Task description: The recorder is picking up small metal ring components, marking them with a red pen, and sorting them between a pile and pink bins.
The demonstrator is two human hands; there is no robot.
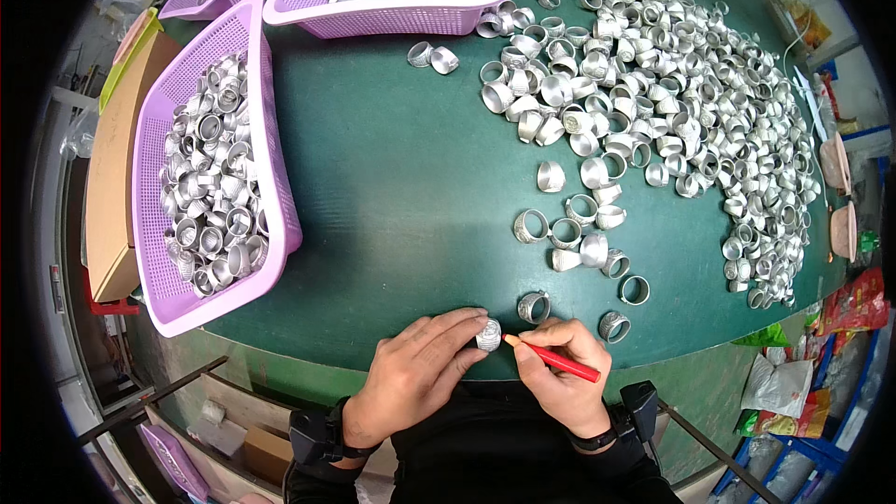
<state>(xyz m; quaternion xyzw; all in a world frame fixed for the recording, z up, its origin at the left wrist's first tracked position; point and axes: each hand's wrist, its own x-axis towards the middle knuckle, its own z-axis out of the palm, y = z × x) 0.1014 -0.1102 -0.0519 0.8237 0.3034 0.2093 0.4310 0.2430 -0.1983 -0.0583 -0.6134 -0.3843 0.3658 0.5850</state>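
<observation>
At the table's near edge my left hand [415, 369] is closed on a silver metal ring [488, 335] with a patterned face, held by the fingertips. My right hand [567, 373] grips a red marking pencil [565, 363], its pale tip pointing left, right beside the ring; whether it touches cannot be made out. Just beyond my right hand lies a loose ring [534, 306]. Another ring [614, 327] rests to the right of that hand, and a third ring [634, 290] sits a little farther off.
A large heap of silver rings [653, 84] spreads over the green table [392, 177] at the far right. Purple baskets filled with rings stand at the left [275, 177] and at the back [401, 21]. Bagged goods [779, 387] lie beyond the right edge.
</observation>
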